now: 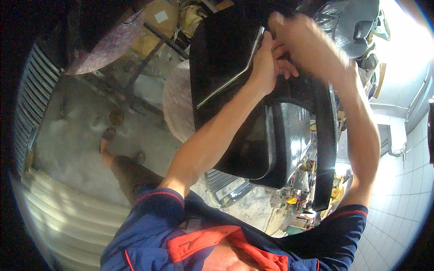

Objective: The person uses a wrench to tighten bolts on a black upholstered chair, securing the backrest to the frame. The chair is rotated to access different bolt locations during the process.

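One chrome strip (226, 85) ran across the black panel (221, 49); left hand (266, 63), fingers part-curled, was at the strip's upper end; right hand (300, 38), blurred, just beside. Either's grip: could not tell.

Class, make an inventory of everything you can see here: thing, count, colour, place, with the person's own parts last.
panel: one, black, centre
bent strip: one, silver, on the panel
glossy piece: one, black, upper right
mottled surface: at least one, pinkish, upper left
slatted shape: one, grey, far left
floor: one, grey, left
tiled wall: one, white, right
small clutter: too many to count, mixed colours, beyond the panel
sleeves: two, navy with red trim, below
left hand: one, bare, by the strip's upper end
right hand: one, bare, blurred, top
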Available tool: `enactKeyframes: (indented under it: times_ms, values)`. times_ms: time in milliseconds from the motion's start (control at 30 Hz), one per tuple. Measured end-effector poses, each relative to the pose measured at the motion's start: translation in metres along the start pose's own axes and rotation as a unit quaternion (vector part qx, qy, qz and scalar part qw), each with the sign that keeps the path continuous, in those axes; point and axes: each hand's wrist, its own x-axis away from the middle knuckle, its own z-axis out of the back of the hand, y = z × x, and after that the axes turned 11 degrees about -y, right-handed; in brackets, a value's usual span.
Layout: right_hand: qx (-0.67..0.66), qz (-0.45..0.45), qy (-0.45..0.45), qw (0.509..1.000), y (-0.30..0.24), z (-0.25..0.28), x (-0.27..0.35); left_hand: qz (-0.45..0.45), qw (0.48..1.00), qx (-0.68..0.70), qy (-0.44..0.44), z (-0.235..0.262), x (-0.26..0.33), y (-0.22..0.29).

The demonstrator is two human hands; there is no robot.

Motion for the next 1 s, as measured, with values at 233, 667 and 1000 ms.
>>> enactKeyframes:
  times_ms: [233,667,1000]
  values:
    - [-0.102,-0.021,0.169,0.980,-0.006,-0.008,0.053,0.029,0.997,0.031,-0.059,-0.018,-0.001,-0.017]
    - [0.185,-0.012,-0.335,0.924,0.136,-0.031,-0.092,0.075,0.993,0.009,-0.093,-0.025,-0.005,-0.019]
    - [0.037,0.065,0.137,0.988,-0.040,-0.030,0.065,0.043,0.998,0.042,-0.010,-0.009,-0.002,-0.014]
